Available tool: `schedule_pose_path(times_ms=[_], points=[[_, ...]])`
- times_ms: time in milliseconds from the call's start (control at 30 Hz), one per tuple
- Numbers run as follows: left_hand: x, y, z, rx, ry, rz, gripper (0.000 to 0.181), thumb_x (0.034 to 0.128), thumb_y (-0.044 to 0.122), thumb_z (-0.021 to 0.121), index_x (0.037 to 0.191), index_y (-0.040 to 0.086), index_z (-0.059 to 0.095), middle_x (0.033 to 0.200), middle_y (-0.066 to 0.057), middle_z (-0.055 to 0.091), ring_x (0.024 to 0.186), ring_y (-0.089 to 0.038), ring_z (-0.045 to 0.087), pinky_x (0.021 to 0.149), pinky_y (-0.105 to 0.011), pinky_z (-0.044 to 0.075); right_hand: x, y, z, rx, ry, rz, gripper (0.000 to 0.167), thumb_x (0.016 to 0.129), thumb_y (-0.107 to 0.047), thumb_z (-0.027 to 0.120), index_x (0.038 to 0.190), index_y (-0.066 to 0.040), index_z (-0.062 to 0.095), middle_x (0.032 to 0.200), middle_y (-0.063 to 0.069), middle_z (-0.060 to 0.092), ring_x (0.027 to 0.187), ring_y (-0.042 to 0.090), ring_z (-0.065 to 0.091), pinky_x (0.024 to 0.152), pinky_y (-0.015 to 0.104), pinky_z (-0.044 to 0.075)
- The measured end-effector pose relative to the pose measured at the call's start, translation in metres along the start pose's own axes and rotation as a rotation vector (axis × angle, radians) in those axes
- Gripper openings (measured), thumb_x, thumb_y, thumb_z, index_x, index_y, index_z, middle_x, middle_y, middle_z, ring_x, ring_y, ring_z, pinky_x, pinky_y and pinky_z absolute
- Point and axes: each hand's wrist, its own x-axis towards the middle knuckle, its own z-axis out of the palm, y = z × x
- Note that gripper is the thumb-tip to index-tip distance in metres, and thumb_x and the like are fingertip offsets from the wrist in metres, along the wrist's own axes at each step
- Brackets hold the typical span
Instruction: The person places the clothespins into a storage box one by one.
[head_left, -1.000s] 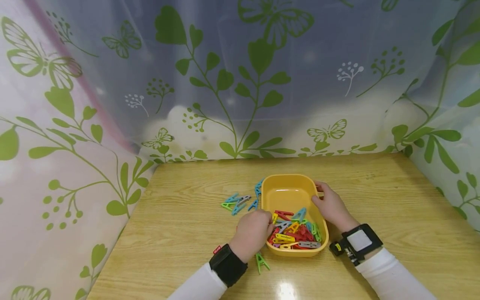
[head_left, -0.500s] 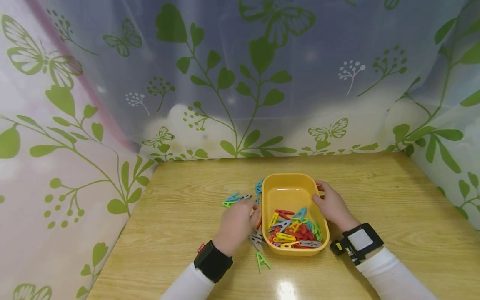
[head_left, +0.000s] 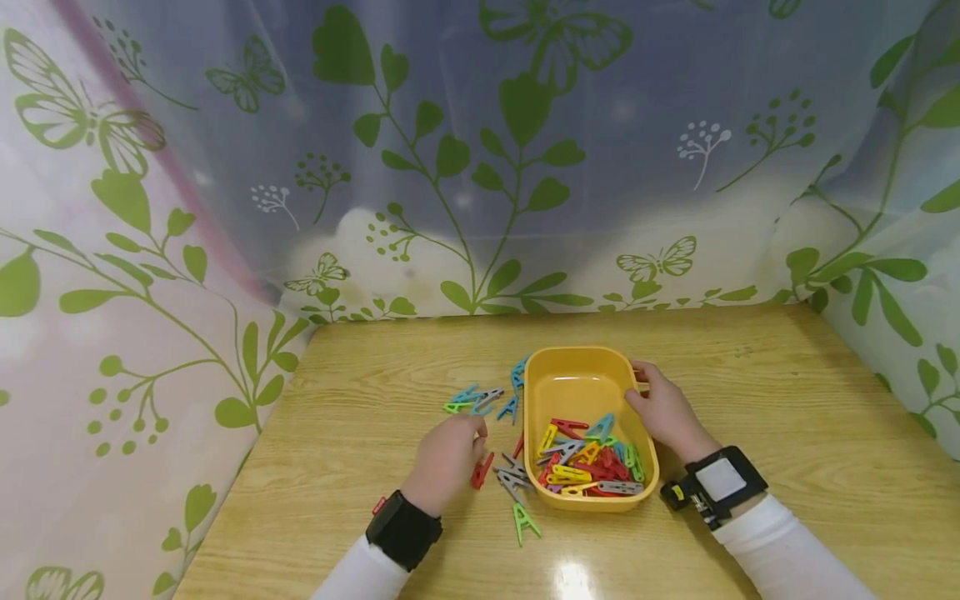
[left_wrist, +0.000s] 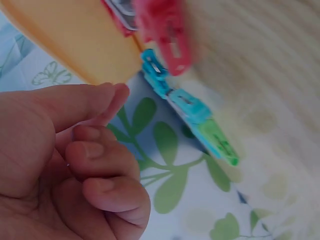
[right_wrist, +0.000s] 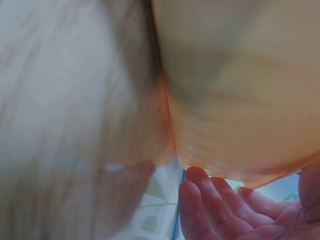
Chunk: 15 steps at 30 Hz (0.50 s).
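A yellow plastic basin [head_left: 577, 396] holds many coloured clothespins heaped toward its near end. My right hand [head_left: 667, 412] grips the basin at its right side, with the thumb on the rim by the handle; in the right wrist view its fingers [right_wrist: 215, 210] curl by the basin's edge. Left of the basin, my left hand [head_left: 442, 462] hovers low over the table with loosely bent fingers and nothing between them. Just beside its fingertips lies a red clothespin [head_left: 482, 471]. Grey clothespins [head_left: 513, 477] and a green clothespin [head_left: 525, 523] lie between that hand and the basin.
Behind the left hand is a small pile of blue, green and grey clothespins [head_left: 472, 400]. More blue clothespins [head_left: 517, 375] lie along the basin's left wall. The wooden table [head_left: 787, 400] meets a leaf-printed curtain [head_left: 420, 250] at the back and sides.
My left hand has withdrawn from the basin's left edge, leftward across the table, uncovering the red and grey clothespins. A yellow clothespin near its fingers earlier lies in the basin. The right hand keeps its grip.
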Motion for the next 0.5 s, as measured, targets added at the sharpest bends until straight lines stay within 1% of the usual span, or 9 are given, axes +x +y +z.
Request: schedule_pose_path(times_ms=[100,200,367,433,500], points=[[-0.003,-0.007,0.003,-0.006,-0.021,0.005,0.006,0.0934,0.003,0.07,0.095,0.009,0.072,0.089,-0.004,0.068,0.076,-0.017,0.064,0.063,-0.03,0.051,0.0,0.0,0.0,-0.002,0.001,0.0,0.056,0.107,-0.014,0.047,0.155,0.008,0.029,0.147,0.035,0.044,0.122,0.049,0.058,0.095,0.054,0.056],[-0.006,-0.013,0.005,-0.02,-0.024,0.029,0.007,0.0927,0.002,0.071,0.095,0.008,0.072,0.087,-0.004,0.066,0.076,-0.018,0.065,0.063,-0.03,0.051,0.0,0.0,0.0,-0.003,0.003,-0.003,0.056,0.107,-0.014,0.047,0.155,0.008,0.029,0.146,0.035,0.044,0.122,0.049,0.058,0.095,0.054,0.055],[-0.009,-0.022,0.012,-0.027,-0.027,0.08,0.01,0.0916,0.0,0.071,0.093,0.009,0.074,0.082,0.0,0.059,0.07,-0.011,0.056,0.058,-0.025,0.045,0.0,0.001,0.0,-0.002,0.007,-0.009,0.056,0.107,-0.013,0.047,0.155,0.008,0.03,0.146,0.035,0.045,0.122,0.049,0.058,0.096,0.055,0.055],[-0.009,-0.024,0.013,-0.023,-0.038,0.093,0.01,0.0925,0.001,0.071,0.094,0.01,0.074,0.081,0.001,0.057,0.069,-0.009,0.051,0.058,-0.024,0.044,0.001,0.001,0.001,-0.004,0.008,-0.01,0.056,0.107,-0.013,0.047,0.155,0.008,0.03,0.146,0.035,0.045,0.122,0.049,0.058,0.096,0.054,0.055],[-0.009,-0.025,0.014,-0.019,-0.045,0.104,0.009,0.0935,0.003,0.071,0.094,0.01,0.074,0.081,0.001,0.056,0.069,-0.009,0.05,0.058,-0.024,0.044,0.001,0.001,0.001,-0.004,0.009,-0.013,0.056,0.107,-0.013,0.047,0.155,0.008,0.03,0.146,0.035,0.045,0.122,0.049,0.058,0.096,0.054,0.055]])
